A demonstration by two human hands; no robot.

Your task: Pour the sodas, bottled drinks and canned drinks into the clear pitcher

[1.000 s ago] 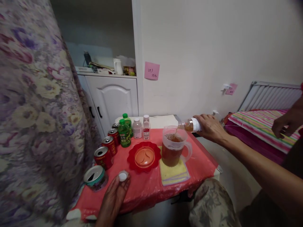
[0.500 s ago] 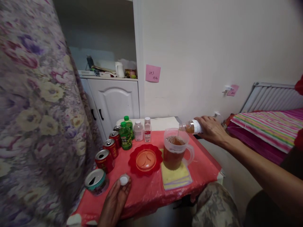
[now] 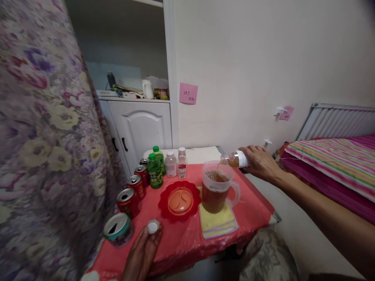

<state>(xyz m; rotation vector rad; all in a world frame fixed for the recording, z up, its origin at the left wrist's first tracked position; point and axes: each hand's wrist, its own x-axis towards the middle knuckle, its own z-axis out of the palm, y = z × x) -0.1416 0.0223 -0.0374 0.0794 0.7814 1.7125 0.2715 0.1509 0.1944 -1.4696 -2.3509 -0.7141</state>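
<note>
My right hand (image 3: 258,160) is wrapped round a clear bottle with a white label (image 3: 240,159), tilted so its mouth points left over a pitcher. Brown liquid runs from the bottle into the translucent pitcher (image 3: 216,187), which holds foamy brown liquid and has its handle on the right. Under the pitcher lies a folded yellow cloth (image 3: 218,226). Low at the left, my left hand (image 3: 146,244) holds a white bottle cap (image 3: 153,226) at its fingertips. A red scalloped dish (image 3: 164,210) with an orange divided insert (image 3: 180,200) sits between the hands.
Several opened drink cans (image 3: 128,201) line the table's left side. Behind stand green-capped bottles (image 3: 154,171) and two white-capped bottles (image 3: 170,164). A red cover (image 3: 187,242) drapes the table. A flowered curtain (image 3: 43,136) hangs left; a bed (image 3: 331,160) stands right.
The view has shifted slightly, so the table sits a little lower in the picture. Liquid still runs from the tilted bottle. Both hands keep their holds.
</note>
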